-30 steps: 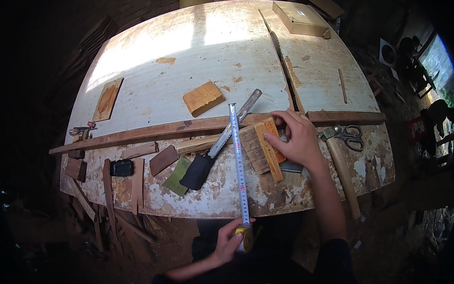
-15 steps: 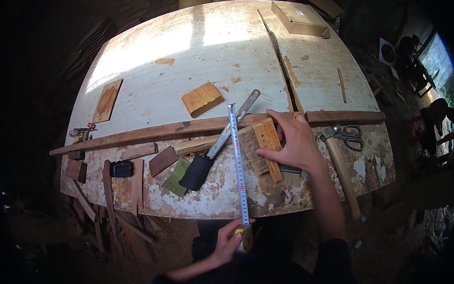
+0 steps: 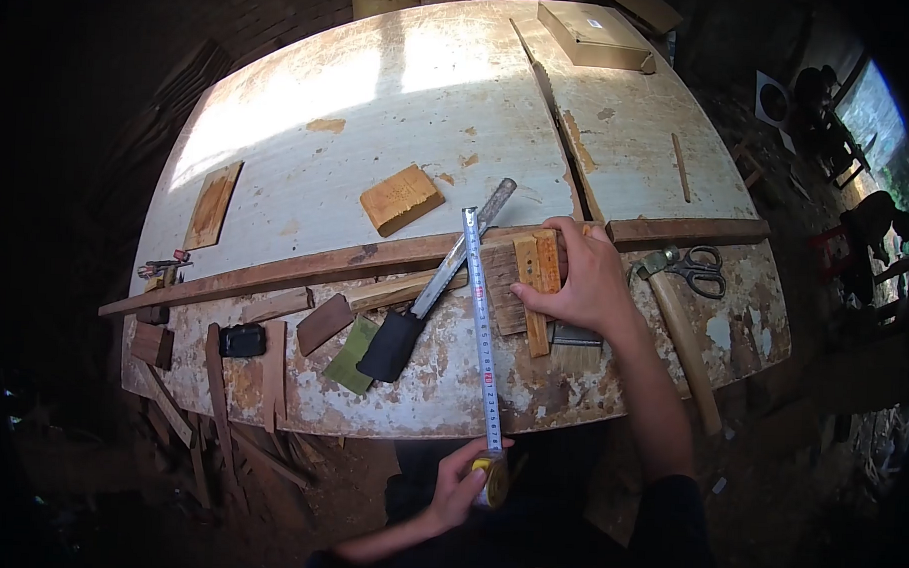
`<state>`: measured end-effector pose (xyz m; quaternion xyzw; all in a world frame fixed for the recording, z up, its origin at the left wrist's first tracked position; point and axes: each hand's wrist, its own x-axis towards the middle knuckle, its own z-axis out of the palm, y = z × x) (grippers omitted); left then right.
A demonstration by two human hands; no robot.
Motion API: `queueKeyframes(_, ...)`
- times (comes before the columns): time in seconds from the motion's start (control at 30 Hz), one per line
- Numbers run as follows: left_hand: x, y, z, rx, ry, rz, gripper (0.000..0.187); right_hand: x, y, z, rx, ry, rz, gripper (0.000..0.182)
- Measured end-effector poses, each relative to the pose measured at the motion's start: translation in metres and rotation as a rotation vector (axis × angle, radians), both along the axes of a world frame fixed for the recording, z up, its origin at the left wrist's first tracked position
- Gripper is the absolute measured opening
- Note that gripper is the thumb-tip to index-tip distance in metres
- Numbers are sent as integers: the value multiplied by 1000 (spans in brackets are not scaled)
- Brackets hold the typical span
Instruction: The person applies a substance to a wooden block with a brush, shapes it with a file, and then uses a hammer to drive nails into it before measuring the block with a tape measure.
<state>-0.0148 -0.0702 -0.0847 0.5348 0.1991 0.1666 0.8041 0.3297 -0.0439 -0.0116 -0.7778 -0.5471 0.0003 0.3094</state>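
Observation:
My left hand [image 3: 457, 484] is closed around a yellow tape measure [image 3: 490, 480] at the bench's near edge. The tape's blade [image 3: 484, 335] is drawn out, running away from me over the bench. With thumb and fingers, my right hand [image 3: 583, 278] grips a wooden block [image 3: 500, 286] with lighter wooden strips [image 3: 532, 287] across its face. This block stands just right of the blade. A flat brush [image 3: 576, 350] lies partly hidden beneath that hand. Left of the tape is a metal-bladed tool with a black-wrapped handle [image 3: 390, 346], its blade passing by the tape's far end.
A long wooden bar [image 3: 305, 274] crosses the worn bench [image 3: 308, 179]. On the right lie a hammer [image 3: 684, 352] and scissors [image 3: 703, 271]. Wood offcuts [image 3: 402, 199], green sandpaper-like sheet [image 3: 352, 356] and a black case [image 3: 242, 341] lie leftward. A cardboard box [image 3: 595, 37] sits far back.
My right hand has turned the wooden block more upright and shifted it slightly, uncovering more of the brush. The tape's far end has swung a little to the right.

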Motion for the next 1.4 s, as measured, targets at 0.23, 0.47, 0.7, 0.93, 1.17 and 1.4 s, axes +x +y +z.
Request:
queueKeyframes(0.23, -1, -1, 2, -41, 4, -58, 62, 8, 4, -8, 73, 126, -62, 76)
queueKeyframes(0.47, -4, -4, -3, 108, -53, -13, 63, 9, 4, -12, 109, 187, -72, 77)
queueKeyframes(0.7, 3, -7, 3, 192, 19, -49, 57, 7, 4, -7, 120, 141, -70, 81)
queueKeyframes(0.93, -1, -8, -1, 145, 71, -67, 53, 9, 5, -13, 241, 78, -1, 79)
queueKeyframes(1.17, -5, -12, -6, 34, 65, -96, 50, 9, 6, -18, 331, 437, 53, 68)
queueKeyframes(1.4, -1, -8, -3, 23, 12, -91, 52, 16, 3, -14, 482, 810, 107, 59)
